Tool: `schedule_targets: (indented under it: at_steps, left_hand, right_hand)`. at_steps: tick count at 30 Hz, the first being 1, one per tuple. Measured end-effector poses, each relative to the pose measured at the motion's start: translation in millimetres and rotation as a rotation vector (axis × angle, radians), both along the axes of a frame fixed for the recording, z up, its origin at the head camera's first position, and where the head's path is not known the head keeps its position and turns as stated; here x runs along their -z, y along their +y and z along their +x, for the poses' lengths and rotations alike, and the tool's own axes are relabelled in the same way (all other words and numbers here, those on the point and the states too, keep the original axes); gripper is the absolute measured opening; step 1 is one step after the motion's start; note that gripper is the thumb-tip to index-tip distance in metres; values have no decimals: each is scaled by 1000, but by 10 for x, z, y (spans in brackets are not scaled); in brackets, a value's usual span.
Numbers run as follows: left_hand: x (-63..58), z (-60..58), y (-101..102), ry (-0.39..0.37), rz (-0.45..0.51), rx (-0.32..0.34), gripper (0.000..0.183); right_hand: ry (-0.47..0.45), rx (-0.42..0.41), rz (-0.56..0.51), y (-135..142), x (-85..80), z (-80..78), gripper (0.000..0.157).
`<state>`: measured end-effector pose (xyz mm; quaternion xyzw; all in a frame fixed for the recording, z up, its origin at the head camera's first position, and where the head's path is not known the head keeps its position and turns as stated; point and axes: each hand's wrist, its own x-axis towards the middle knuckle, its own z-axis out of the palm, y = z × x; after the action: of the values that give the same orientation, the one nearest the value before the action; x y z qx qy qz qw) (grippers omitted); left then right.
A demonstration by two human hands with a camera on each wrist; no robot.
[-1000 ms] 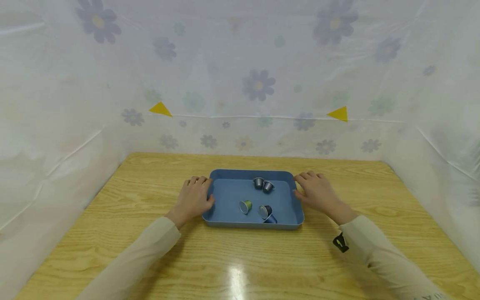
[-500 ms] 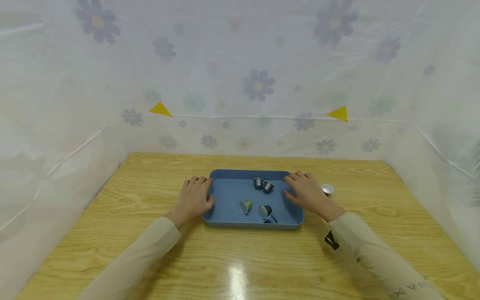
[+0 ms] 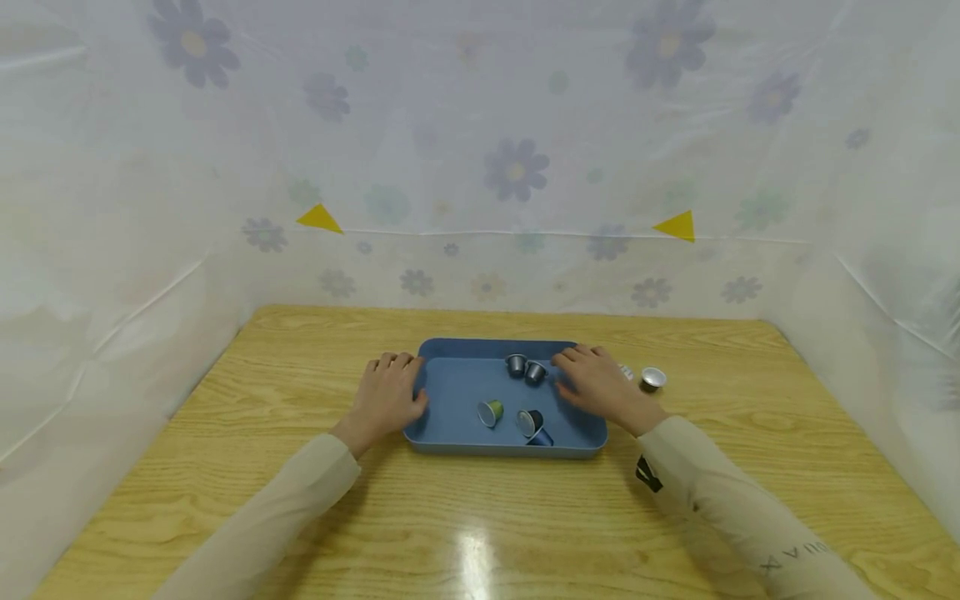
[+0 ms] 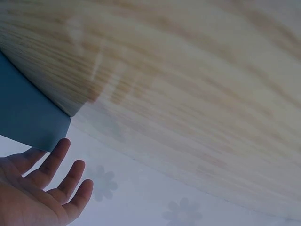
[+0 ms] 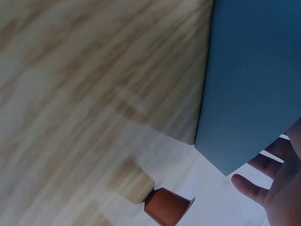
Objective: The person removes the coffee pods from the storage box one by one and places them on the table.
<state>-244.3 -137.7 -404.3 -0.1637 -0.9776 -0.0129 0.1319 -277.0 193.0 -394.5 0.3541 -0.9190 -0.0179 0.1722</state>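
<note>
A blue rectangular tray [image 3: 450, 387] lies on the wooden table with several coffee capsules in it. Two dark grey capsules [image 3: 516, 365] sit near its back wall, a green capsule [image 3: 491, 412] toward the front, and a black capsule [image 3: 529, 422] against a blue capsule [image 3: 543, 437] at the front wall. My left hand [image 3: 387, 396] rests at the left rim, fingers loosely bent, a fingertip touching the corner. Over the tray's right side hovers my right hand [image 3: 600, 385], fingers spread near the back capsules, holding nothing visible. The right rim is partly hidden beneath it.
Outside the tray, right of my right hand, a brown capsule [image 5: 167, 207] stands on the table, silver lid up. A small white-silver item [image 3: 626, 372] shows partly behind the hand. A flower-patterned sheet [image 3: 517, 267] encloses the back and sides.
My right hand has moved left from the right rim to over the tray's inside, uncovering the capsule and the small white-silver item on the table. The left hand and tray have stayed put.
</note>
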Motion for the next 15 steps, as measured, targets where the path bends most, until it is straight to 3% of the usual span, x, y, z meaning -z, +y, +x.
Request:
schedule_targets:
  at_steps: [15]
  left_hand:
    - [0,4,1,5,3,0,45]
  right_hand:
    - [-28,-12,0,-117,16,-129,37]
